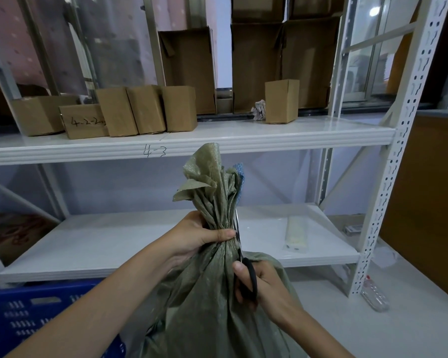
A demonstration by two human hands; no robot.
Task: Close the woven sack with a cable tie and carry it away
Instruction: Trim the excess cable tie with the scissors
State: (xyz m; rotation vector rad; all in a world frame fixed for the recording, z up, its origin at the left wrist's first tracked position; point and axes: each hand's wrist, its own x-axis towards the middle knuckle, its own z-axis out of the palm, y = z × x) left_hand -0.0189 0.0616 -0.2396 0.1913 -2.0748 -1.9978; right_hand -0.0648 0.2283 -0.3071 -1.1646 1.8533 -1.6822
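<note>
An olive-green woven sack (207, 301) stands upright in front of me, its mouth gathered into a tight neck with the loose top fanning upward. My left hand (199, 236) is clamped around that neck from the left. My right hand (259, 282) grips black-handled scissors (246, 270), whose blades point up along the right side of the neck. The cable tie itself is hidden under my left fingers and the fabric folds.
A white metal shelving rack (243, 140) stands right behind the sack, with several cardboard boxes (145, 109) on its upper shelf and a wrapped roll (296, 233) on the lower one. A blue plastic crate (49, 319) sits at lower left. A plastic bottle (375, 295) lies on the floor at right.
</note>
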